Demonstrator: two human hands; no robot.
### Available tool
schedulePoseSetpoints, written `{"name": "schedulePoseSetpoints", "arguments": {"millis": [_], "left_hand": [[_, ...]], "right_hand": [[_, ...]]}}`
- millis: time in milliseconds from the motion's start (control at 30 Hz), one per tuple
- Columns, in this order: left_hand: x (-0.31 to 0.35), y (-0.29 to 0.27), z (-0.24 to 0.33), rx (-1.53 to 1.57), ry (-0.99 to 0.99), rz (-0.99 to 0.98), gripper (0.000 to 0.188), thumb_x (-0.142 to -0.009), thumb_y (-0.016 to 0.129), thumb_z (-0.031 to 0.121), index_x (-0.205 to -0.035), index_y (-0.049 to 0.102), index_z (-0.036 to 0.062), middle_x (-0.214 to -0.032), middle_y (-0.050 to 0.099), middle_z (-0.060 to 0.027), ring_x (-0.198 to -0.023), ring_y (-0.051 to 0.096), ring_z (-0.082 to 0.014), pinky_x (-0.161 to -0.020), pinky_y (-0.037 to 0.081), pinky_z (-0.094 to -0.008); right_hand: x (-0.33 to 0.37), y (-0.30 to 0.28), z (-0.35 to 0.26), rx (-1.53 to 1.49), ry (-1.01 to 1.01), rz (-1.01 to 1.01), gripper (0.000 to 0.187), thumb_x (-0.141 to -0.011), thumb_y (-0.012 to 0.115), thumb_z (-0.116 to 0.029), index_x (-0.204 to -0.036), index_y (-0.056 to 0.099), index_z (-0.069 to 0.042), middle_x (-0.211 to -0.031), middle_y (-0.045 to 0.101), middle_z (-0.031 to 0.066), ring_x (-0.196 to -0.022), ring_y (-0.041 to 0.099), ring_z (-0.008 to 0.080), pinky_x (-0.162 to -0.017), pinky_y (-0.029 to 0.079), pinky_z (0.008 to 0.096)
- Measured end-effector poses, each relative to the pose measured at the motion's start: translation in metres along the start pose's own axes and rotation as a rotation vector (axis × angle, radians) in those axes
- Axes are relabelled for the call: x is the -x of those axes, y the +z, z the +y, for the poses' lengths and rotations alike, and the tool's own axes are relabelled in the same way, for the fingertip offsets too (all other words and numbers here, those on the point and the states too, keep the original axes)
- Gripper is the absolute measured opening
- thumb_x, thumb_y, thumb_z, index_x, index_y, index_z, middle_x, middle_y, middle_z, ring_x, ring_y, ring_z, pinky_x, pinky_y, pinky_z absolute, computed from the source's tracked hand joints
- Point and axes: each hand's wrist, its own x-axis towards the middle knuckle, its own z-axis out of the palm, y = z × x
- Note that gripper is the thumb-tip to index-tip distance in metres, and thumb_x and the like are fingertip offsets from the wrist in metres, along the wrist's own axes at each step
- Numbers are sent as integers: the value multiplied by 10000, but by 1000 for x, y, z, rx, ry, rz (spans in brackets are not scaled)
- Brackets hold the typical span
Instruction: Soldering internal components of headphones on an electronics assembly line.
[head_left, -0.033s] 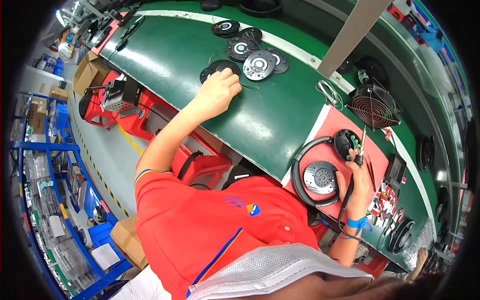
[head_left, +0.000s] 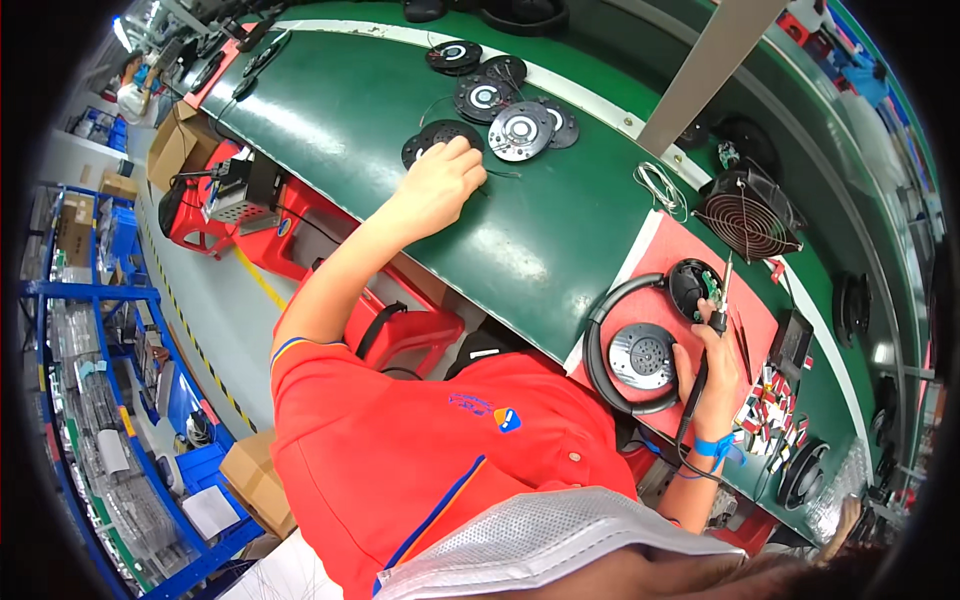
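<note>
My left hand (head_left: 440,190) reaches out to the far left over the green bench, its fingers curled on the near edge of a round black speaker plate (head_left: 450,131). The fingertips are partly hidden. Beyond it lie several more speaker plates, one silver-faced (head_left: 520,130), with thin wires. In my right hand (head_left: 716,375) is a soldering iron (head_left: 717,322), gripped like a pen with its tip pointing away from me. Beside that hand, headphones (head_left: 597,350) rest on a pink mat (head_left: 650,245). One earcup (head_left: 690,284) shows a green circuit board; the other carries a perforated silver-and-black plate (head_left: 642,356).
A fan with a round wire guard (head_left: 747,225) stands behind the mat, near a coil of white wire (head_left: 660,190). Small red-and-white parts (head_left: 772,415) lie in a heap at right. A grey post (head_left: 705,75) rises from the bench's far side. Red stools (head_left: 405,335) stand below the front edge.
</note>
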Motion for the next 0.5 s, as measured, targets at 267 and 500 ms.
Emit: {"name": "schedulePoseSetpoints", "arguments": {"millis": [267,500], "left_hand": [[-11,7,-2,-33,110,-10,86,-692,589,69,-777,579,59,-829,553,-39,-881,509,-218,-729,409,-320],[-64,-14,42,762,-128,-97,124,-798,630,93,-897,609,21,-842,641,-121,-795,621,-290,-741,486,-364]], "right_hand": [[9,1,-5,-30,-32,23,369,-741,660,96,-1066,525,-16,-1258,561,232,-1198,532,371,-956,452,391],[10,-3,-7,89,-36,149,349,-751,671,76,-1060,562,-43,-1189,622,172,-1122,581,354,-930,463,378]]}}
